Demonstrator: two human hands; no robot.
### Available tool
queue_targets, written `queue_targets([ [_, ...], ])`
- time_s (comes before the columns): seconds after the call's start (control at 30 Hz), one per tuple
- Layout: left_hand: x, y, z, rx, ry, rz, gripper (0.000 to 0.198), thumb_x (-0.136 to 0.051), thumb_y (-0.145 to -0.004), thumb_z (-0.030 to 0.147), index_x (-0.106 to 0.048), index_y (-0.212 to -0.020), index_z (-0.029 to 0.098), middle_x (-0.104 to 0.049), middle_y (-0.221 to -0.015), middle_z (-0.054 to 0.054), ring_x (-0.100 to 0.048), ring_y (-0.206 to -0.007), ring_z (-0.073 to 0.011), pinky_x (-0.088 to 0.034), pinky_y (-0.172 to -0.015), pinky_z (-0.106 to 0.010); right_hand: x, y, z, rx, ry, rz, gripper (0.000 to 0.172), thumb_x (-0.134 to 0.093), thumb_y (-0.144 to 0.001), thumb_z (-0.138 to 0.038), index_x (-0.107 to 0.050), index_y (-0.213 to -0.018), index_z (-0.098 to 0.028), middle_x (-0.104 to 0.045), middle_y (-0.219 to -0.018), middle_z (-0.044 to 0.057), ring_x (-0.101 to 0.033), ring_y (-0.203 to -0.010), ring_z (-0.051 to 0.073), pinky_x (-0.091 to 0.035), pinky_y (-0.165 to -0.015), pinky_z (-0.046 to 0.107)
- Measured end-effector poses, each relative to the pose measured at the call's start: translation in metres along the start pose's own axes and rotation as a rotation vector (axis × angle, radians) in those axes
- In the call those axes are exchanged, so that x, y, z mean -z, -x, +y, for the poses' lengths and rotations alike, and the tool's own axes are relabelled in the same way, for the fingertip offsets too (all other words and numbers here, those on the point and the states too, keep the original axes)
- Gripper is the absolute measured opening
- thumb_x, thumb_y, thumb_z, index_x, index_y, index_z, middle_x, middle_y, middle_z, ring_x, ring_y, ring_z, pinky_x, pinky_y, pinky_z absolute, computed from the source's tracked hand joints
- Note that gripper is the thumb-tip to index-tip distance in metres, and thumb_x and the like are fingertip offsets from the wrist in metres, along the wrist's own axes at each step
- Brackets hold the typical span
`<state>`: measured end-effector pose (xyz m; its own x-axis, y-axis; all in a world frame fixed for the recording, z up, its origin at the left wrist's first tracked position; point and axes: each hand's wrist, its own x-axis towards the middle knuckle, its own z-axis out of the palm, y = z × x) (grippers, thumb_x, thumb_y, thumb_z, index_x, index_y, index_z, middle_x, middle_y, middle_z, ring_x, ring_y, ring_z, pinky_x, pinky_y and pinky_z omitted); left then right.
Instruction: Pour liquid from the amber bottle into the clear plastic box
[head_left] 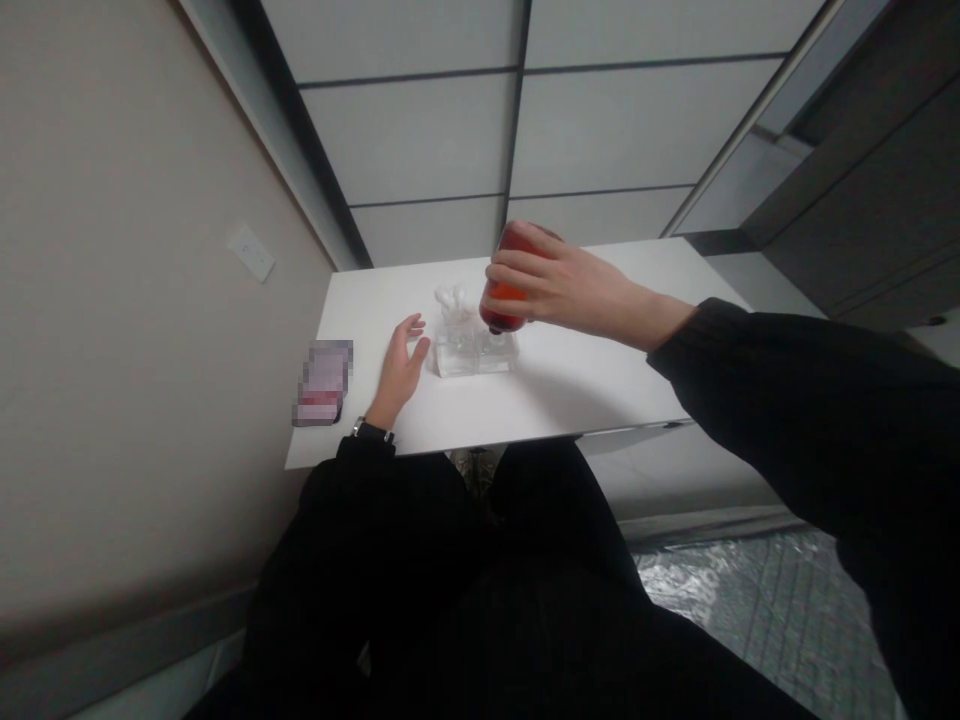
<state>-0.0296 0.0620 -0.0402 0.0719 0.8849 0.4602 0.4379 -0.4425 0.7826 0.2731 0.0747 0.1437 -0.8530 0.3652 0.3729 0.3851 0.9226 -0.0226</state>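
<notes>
My right hand is wrapped round a red bottle, held above the white table. Its dark lower end is tipped down over a clear transparent container. Whether that end touches the container, I cannot tell. At the container's back left rises a clear, rounded ornament-like part, too blurred to name. Just left of the container, my left hand rests with its fingers apart and holds nothing.
The white table stands against pale panelled doors. A pixelated flat object lies at its left edge, near the wall with a white socket plate. A drawer front is under the table at the right.
</notes>
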Motion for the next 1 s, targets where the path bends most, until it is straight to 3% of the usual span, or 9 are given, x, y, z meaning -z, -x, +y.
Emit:
queue_targets([
  [0.27, -0.001, -0.002, -0.004, 0.000, 0.010, 0.017, 0.065, -0.046, -0.102, 0.069, -0.051, -0.145, 0.021, -0.062, -0.140, -0.017, -0.062, -0.128, -0.0274, -0.047, -0.115, -0.050, 0.010, -0.017, -0.014, 0.175, 0.198, -0.120, 0.052, -0.043, -0.088, 0.015, -0.068, -0.115, -0.022, -0.069, -0.125, -0.005, -0.054, -0.144, 0.021, -0.032, -0.127, 0.064],
  [0.47, -0.002, -0.003, -0.007, 0.015, 0.020, 0.033, 0.063, -0.047, -0.102, 0.069, -0.053, -0.143, 0.021, -0.064, -0.138, -0.016, -0.063, -0.126, -0.0275, -0.047, -0.114, -0.049, -0.001, -0.016, -0.007, 0.132, 0.262, -0.153, 0.047, -0.055, -0.091, 0.003, -0.066, -0.125, -0.027, -0.067, -0.130, -0.005, -0.051, -0.146, 0.025, -0.036, -0.120, 0.071],
  [0.67, -0.001, -0.003, -0.008, 0.062, 0.083, 0.067, 0.054, -0.049, -0.103, 0.063, -0.057, -0.139, 0.023, -0.066, -0.134, -0.014, -0.064, -0.124, -0.0267, -0.048, -0.113, -0.047, -0.011, -0.013, -0.001, 0.204, 0.226, -0.037, 0.047, -0.061, -0.086, 0.006, -0.068, -0.120, -0.026, -0.066, -0.132, -0.003, -0.052, -0.145, 0.025, -0.037, -0.122, 0.066],
  [0.87, 0.002, -0.003, -0.012, 0.093, 0.100, 0.118, 0.051, -0.040, -0.105, 0.059, -0.056, -0.137, 0.022, -0.067, -0.130, -0.014, -0.067, -0.116, -0.0248, -0.050, -0.109, -0.045, -0.001, -0.017, -0.008, 0.260, 0.387, -0.100, 0.041, -0.062, -0.088, 0.004, -0.069, -0.117, -0.024, -0.065, -0.126, -0.001, -0.053, -0.141, 0.023, -0.034, -0.126, 0.063],
  [1.0, 0.001, -0.002, -0.011, 0.103, 0.089, 0.127, 0.053, -0.039, -0.105, 0.059, -0.056, -0.136, 0.020, -0.067, -0.129, -0.014, -0.067, -0.114, -0.0228, -0.050, -0.108, -0.043, 0.000, -0.021, -0.011, 0.210, 0.410, -0.144, 0.040, -0.056, -0.090, 0.004, -0.071, -0.114, -0.025, -0.065, -0.127, -0.001, -0.052, -0.140, 0.022, -0.030, -0.126, 0.064],
])
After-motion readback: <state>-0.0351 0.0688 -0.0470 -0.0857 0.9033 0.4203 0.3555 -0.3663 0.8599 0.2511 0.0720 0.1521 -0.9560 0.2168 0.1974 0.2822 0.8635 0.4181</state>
